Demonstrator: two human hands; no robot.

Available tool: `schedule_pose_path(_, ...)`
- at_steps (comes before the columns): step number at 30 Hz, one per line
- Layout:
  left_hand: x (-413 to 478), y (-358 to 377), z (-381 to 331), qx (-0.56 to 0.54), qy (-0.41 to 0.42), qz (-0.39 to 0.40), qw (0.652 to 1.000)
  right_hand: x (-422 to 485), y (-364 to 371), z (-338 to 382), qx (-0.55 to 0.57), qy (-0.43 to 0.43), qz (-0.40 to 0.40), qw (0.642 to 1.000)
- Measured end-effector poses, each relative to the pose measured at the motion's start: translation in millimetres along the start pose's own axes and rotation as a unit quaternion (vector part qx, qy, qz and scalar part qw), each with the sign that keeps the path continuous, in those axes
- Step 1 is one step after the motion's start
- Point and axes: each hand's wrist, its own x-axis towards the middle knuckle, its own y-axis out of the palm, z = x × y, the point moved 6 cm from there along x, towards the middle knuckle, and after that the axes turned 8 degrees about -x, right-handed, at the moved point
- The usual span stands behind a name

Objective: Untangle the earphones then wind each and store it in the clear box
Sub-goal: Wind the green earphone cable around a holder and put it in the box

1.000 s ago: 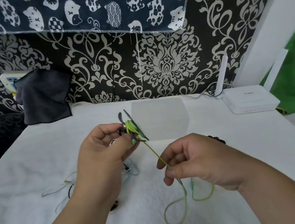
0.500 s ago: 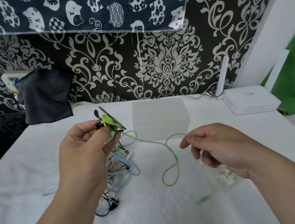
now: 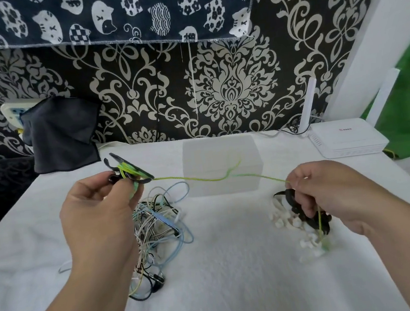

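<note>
My left hand (image 3: 98, 220) pinches a black winder (image 3: 129, 171) with green earphone cord wrapped round it. From the winder the green cord (image 3: 201, 179) runs nearly taut to my right hand (image 3: 332, 194), which pinches it; the cord's tail hangs below that hand. A tangle of white, blue and black earphones (image 3: 156, 228) lies on the table below my left hand. The clear box (image 3: 222, 166) stands behind the stretched cord, at the middle back.
Small white pieces and black clips (image 3: 299, 216) lie in a pile under my right hand. A white router (image 3: 347, 141) sits at the back right, and a dark cloth (image 3: 62, 136) hangs at the back left. A white towel (image 3: 225, 269) covers the table.
My hands have moved apart: the left went up and left with the winder, the right out to the right, drawing the looped green cord almost straight. The tangle is now uncovered.
</note>
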Motion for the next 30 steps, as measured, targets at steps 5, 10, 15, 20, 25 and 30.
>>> schedule_pose_path(5, -1, -2, -2, 0.014, 0.022, -0.018, 0.999, 4, -5, -8, -0.088, 0.020, -0.025, 0.996)
schedule_pose_path(10, 4, -7, -6, -0.005, 0.027, -0.041, 0.999, 10, -27, -20, -0.145, 0.058, -0.095, 0.983)
schedule_pose_path(15, 0, 0, -3, 0.008, 0.019, -0.008, 1.000, 17, -30, -29, -0.241, 0.071, -0.100, 0.963)
schedule_pose_path(20, -10, 15, 3, -0.001, -0.012, 0.063, 0.998, 13, -29, -8, -0.338, -0.002, -0.202, 0.919)
schedule_pose_path(25, -30, 33, 10, -0.035, -0.068, 0.131, 0.988, -10, 32, 38, -0.009, -0.150, -0.017, 0.988)
schedule_pose_path(30, -35, 39, 11, -0.067, -0.101, 0.130, 0.984, -26, 100, 28, -0.007, -0.117, 0.201, 0.973)
